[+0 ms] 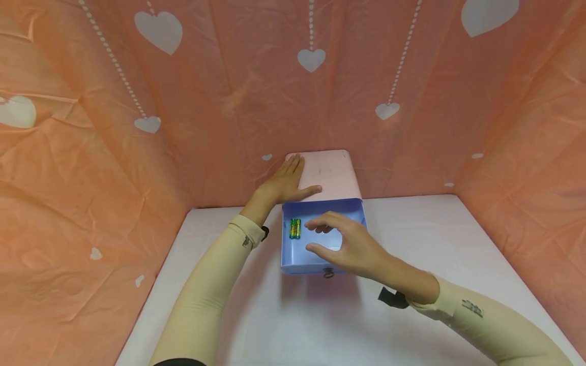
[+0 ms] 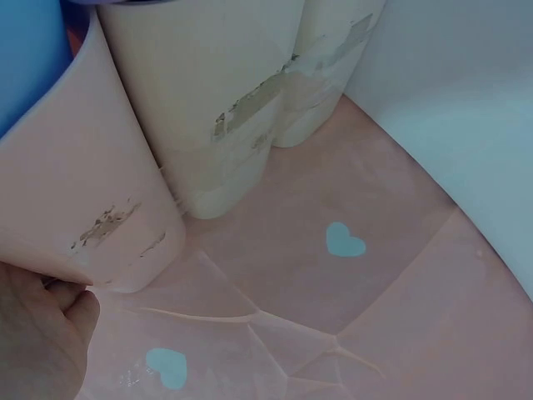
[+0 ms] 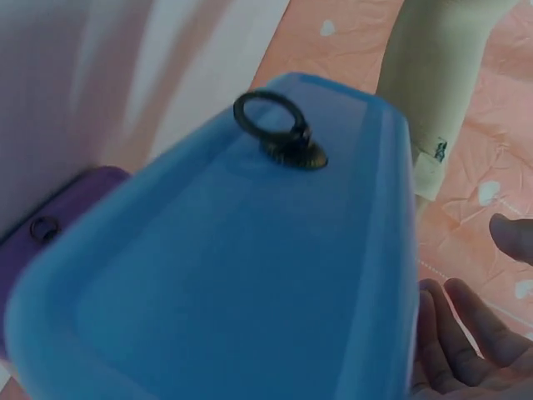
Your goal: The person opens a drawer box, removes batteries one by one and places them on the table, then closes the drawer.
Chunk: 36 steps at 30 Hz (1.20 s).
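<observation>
A blue drawer (image 1: 304, 258) stands pulled out from a pink casing (image 1: 329, 173). Two green-and-yellow batteries (image 1: 295, 229) lie side by side at the drawer's left. My left hand (image 1: 286, 183) rests flat on the casing's top with the thumb spread; in the left wrist view this hand (image 2: 42, 337) touches the edge of the pink casing (image 2: 92, 183). Over the right part of the drawer is my right hand (image 1: 352, 246), thumb and fingers apart, holding nothing. The right wrist view has the blue drawer's front (image 3: 225, 250) with a metal ring (image 3: 271, 117), beside my right hand (image 3: 470, 342).
A purple drawer front (image 3: 71, 204) with a ring is below the blue one. Cream casings (image 2: 191, 92) stand beside the pink one in the left wrist view. A white surface (image 1: 412, 244) lies under everything, with orange heart-patterned cloth (image 1: 256, 76) behind and at both sides.
</observation>
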{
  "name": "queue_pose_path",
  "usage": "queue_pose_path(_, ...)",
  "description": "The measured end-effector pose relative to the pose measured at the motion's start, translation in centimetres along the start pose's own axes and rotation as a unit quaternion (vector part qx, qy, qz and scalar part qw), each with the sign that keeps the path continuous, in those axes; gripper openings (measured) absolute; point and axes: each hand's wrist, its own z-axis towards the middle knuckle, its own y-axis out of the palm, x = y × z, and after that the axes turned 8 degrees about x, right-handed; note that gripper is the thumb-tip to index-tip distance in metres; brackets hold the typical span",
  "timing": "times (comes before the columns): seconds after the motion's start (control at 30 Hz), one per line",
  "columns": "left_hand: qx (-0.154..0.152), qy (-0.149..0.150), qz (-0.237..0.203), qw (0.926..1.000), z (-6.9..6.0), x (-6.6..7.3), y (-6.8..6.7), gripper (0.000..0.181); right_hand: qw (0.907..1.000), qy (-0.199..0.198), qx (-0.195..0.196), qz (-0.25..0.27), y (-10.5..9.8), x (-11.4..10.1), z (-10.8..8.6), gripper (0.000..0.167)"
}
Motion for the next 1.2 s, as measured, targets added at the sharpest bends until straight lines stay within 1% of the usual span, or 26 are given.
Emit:
queue_pose_path(0.2,-0.001,-0.001,-0.006,1.0,0.0,0.0,0.0,0.114,0.9986,0.019,-0.028,-0.04,0.3,0.3,1.6,0.046)
queue_pose_path(0.37,-0.004,-0.001,-0.003,1.0,0.1,0.2,-0.1,0.113,0.9958,0.031,-0.058,-0.064,0.8,1.1,2.8,0.054)
queue_pose_path(0.53,-0.008,0.003,0.001,1.0,0.1,0.3,-0.3,0.113,0.9928,0.038,-0.077,-0.084,1.4,1.9,3.5,0.058)
queue_pose_path(0.63,-0.007,0.006,0.005,0.9999,0.0,0.4,-0.4,0.112,0.9909,0.055,-0.087,-0.086,1.6,2.1,3.8,0.06)
queue_pose_path(0.77,-0.003,0.009,0.006,0.9999,0.0,0.6,-0.4,0.111,0.9873,0.084,-0.105,-0.085,1.8,2.4,4.0,0.063)
queue_pose_path(0.93,-0.002,0.01,0.007,0.9999,-0.1,0.6,-0.3,0.111,0.9821,0.109,-0.121,-0.095,2.2,2.5,3.9,0.064)
queue_pose_path(1.1,-0.002,0.005,0.001,1.0,-0.1,0.5,-0.3,0.112,0.9805,0.109,-0.118,-0.113,2.8,2.7,3.8,0.063)
queue_pose_path(1.2,-0.001,0.008,0.001,1.0,-0.1,0.5,-0.3,0.112,0.9795,0.109,-0.115,-0.124,3.1,2.7,3.7,0.064)
